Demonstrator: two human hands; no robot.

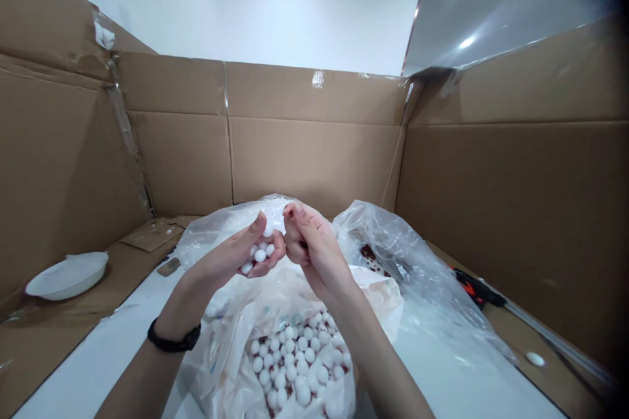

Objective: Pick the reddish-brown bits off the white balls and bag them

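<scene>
Several small white balls rest in my left hand, its fingers curled under them and the thumb raised against one ball at the top. Just right of it is my right hand, fingers bent in and thumb pressed to them; what they hold, if anything, is hidden. Below both hands an open white plastic bag holds many white balls with small dark red bits among them. A clear plastic bag with dark red bits lies behind on the right.
Cardboard walls stand on three sides. A white dish sits at the left. At the right lie a black and red tool with a metal rod and a white piece.
</scene>
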